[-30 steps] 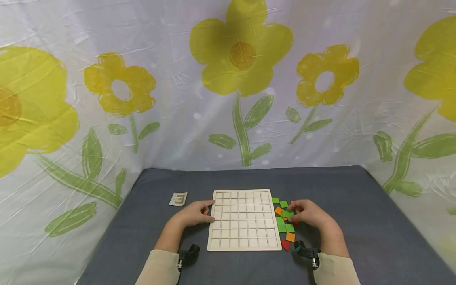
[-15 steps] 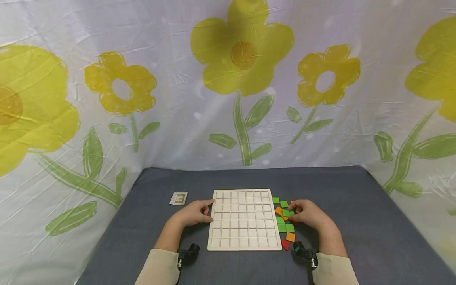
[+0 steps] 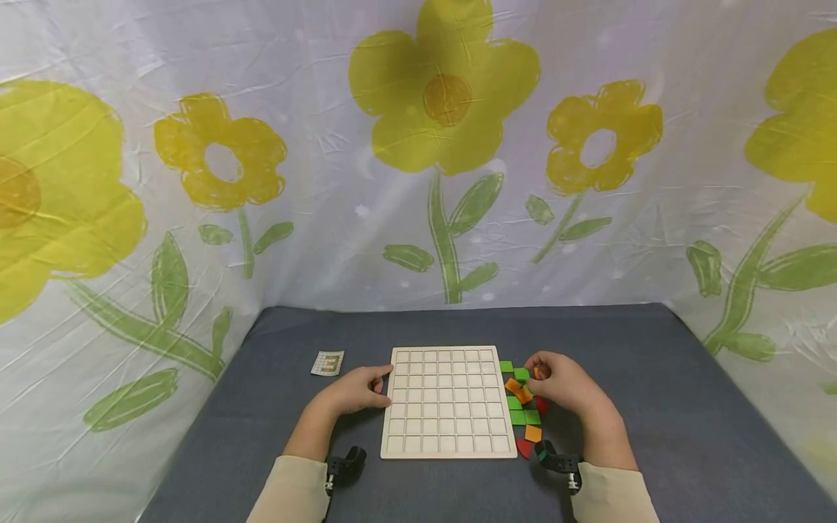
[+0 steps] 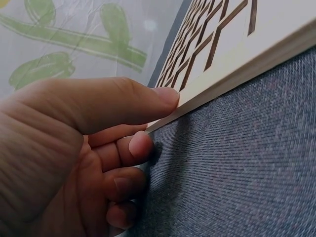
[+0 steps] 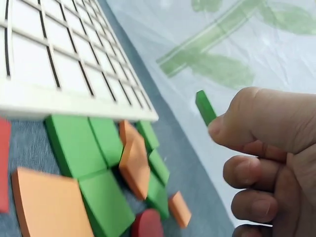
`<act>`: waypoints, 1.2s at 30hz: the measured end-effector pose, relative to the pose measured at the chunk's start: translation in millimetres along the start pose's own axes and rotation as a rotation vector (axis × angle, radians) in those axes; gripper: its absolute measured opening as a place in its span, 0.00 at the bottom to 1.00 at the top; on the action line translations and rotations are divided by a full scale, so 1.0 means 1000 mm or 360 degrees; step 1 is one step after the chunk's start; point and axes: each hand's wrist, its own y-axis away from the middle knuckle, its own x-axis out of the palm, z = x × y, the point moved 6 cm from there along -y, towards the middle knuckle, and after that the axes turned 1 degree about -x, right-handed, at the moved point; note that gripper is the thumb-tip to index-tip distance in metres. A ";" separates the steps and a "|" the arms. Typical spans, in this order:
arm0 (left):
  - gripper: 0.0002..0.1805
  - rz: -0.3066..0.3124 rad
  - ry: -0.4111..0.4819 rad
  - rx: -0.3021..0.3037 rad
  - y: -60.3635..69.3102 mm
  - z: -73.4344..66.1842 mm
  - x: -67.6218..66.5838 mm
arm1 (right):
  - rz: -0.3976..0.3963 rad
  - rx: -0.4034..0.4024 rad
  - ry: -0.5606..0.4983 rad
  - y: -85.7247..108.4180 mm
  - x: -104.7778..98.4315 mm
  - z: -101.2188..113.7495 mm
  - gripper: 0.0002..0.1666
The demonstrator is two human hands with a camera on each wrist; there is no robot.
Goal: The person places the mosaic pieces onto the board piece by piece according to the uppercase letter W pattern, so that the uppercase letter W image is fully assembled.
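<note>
A pale wooden grid board point(image 3: 450, 403) with square recesses lies flat on the dark cloth. My left hand point(image 3: 356, 390) touches its left edge with spread thumb and index finger; in the left wrist view the thumb point(image 4: 133, 101) lies on the rim while the other fingers curl loosely. To the right of the board, my right hand point(image 3: 565, 379) pinches a green tile point(image 5: 205, 107) between thumb and index finger, clear of the pile. Below the hand lie green tiles point(image 5: 74, 143), orange tiles point(image 5: 49, 205) and a red piece point(image 5: 148, 224), some overlapping.
A small printed card point(image 3: 327, 363) with a grid pattern lies left of the board, beyond the left hand. Behind the dark cloth-covered table point(image 3: 451, 494) hangs a flower-printed curtain point(image 3: 314, 276). Another red piece point(image 3: 524, 448) rests by the board's near right corner.
My right hand has risen a little from the tile pile with a green tile, uncovering more of the orange tiles under it. The left hand and the board stay put.
</note>
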 end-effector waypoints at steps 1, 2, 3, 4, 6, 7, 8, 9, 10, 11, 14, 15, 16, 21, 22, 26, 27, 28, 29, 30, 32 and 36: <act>0.43 -0.0002 -0.0003 0.0002 0.000 0.000 0.000 | -0.0005 -0.0007 0.0007 0.001 0.000 0.004 0.17; 0.43 -0.0004 -0.0005 0.0003 0.000 0.000 0.000 | -0.0012 -0.0019 0.0025 0.001 -0.001 0.007 0.18; 0.43 -0.0005 -0.0004 0.0004 0.000 0.000 0.000 | -0.0023 -0.0036 0.0041 0.001 -0.001 0.011 0.17; 0.43 -0.0005 -0.0007 0.0007 0.000 0.000 -0.001 | -0.0034 -0.0062 0.0058 0.000 -0.001 0.015 0.17; 0.43 -0.0004 -0.0008 0.0012 0.001 0.000 -0.001 | -0.0064 -0.0107 0.0087 0.000 0.000 0.022 0.17; 0.43 -0.0002 -0.0004 0.0013 0.001 0.000 0.000 | -0.0079 -0.0127 0.0098 0.000 0.001 0.025 0.16; 0.43 0.0001 -0.0002 0.0013 0.001 0.000 0.000 | -0.0090 -0.0147 0.0114 0.000 0.002 0.028 0.16; 0.43 0.0003 -0.0003 0.0015 0.001 0.000 0.000 | -0.0100 -0.0160 0.0117 0.000 0.003 0.030 0.16; 0.43 0.0006 -0.0006 0.0015 0.001 0.000 0.000 | -0.0109 -0.0167 0.0118 0.000 0.004 0.033 0.15; 0.43 0.0008 -0.0006 0.0014 0.001 0.000 0.000 | -0.0115 -0.0174 0.0124 0.000 0.006 0.035 0.15; 0.43 0.0006 -0.0006 0.0007 0.001 0.000 0.000 | -0.0127 -0.0174 0.0155 -0.002 0.012 0.039 0.15; 0.43 0.0005 -0.0009 0.0006 0.001 -0.001 0.001 | -0.0131 -0.0173 0.0164 -0.002 0.015 0.040 0.15; 0.43 0.0004 -0.0010 0.0004 0.001 -0.001 0.001 | -0.0131 -0.0178 0.0180 -0.003 0.017 0.042 0.15; 0.43 -0.0005 -0.0024 0.0006 0.001 -0.003 0.001 | -0.0108 -0.0217 0.0253 -0.006 0.031 0.052 0.15; 0.43 -0.0006 -0.0026 0.0007 0.001 -0.004 0.001 | -0.0101 -0.0230 0.0261 -0.007 0.035 0.053 0.16; 0.42 -0.0002 -0.0021 0.0006 0.001 -0.005 0.001 | -0.0070 -0.0252 0.0273 -0.011 0.049 0.053 0.15; 0.42 0.0001 -0.0019 0.0002 0.001 -0.005 0.001 | -0.0065 -0.0247 0.0286 -0.012 0.052 0.052 0.15; 0.42 0.0003 -0.0013 -0.0003 0.001 -0.005 0.001 | -0.0060 -0.0236 0.0297 -0.014 0.056 0.050 0.14; 0.42 0.0005 -0.0011 -0.0006 0.002 -0.005 0.001 | -0.0058 -0.0221 0.0314 -0.015 0.060 0.048 0.14; 0.43 0.0005 -0.0011 -0.0010 0.002 -0.005 0.001 | -0.0060 -0.0208 0.0338 -0.016 0.063 0.045 0.13; 0.43 0.0007 -0.0005 -0.0017 0.002 -0.006 0.002 | -0.0066 -0.0178 0.0388 -0.018 0.069 0.041 0.12; 0.43 0.0000 -0.0001 -0.0027 0.003 -0.005 0.002 | -0.0111 -0.0181 0.0466 -0.019 0.075 0.039 0.12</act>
